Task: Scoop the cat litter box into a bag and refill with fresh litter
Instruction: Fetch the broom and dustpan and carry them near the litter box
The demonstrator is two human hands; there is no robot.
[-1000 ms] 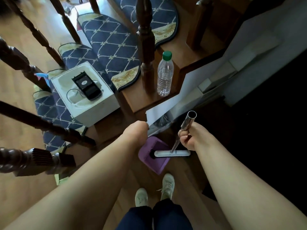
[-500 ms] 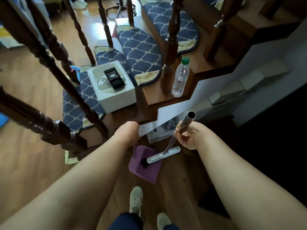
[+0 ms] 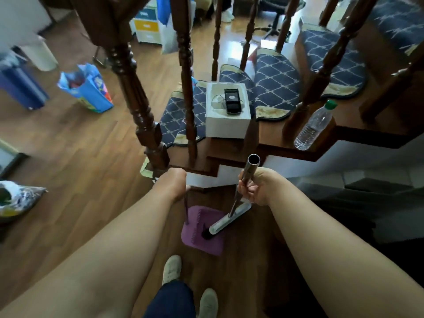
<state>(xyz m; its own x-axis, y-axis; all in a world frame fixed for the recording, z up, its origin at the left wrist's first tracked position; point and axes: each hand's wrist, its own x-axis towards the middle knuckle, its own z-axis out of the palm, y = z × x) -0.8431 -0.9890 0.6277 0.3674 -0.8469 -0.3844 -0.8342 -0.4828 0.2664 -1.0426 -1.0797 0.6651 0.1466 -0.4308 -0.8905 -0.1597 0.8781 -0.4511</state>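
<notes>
My left hand (image 3: pixel 173 183) grips the thin upright handle of a purple dustpan (image 3: pixel 203 235), which hangs low over the wooden floor in front of my feet. My right hand (image 3: pixel 253 190) is curled round a metal pole (image 3: pixel 249 171) that ends in a white broom head (image 3: pixel 230 218); the head's dark tip lies over the dustpan. No litter box or litter bag shows in this view.
A dark wooden stair railing (image 3: pixel 137 95) stands just ahead, with blue-carpeted steps behind it. On the steps sit a white box (image 3: pixel 227 125) and a water bottle (image 3: pixel 314 126). A blue bag (image 3: pixel 88 88) and a white bag (image 3: pixel 16 199) lie on the floor at left.
My view has swung left and lifted, bringing the room beyond the railing into sight. Both hands keep their grips; the dustpan and broom have shifted with me along the stair foot.
</notes>
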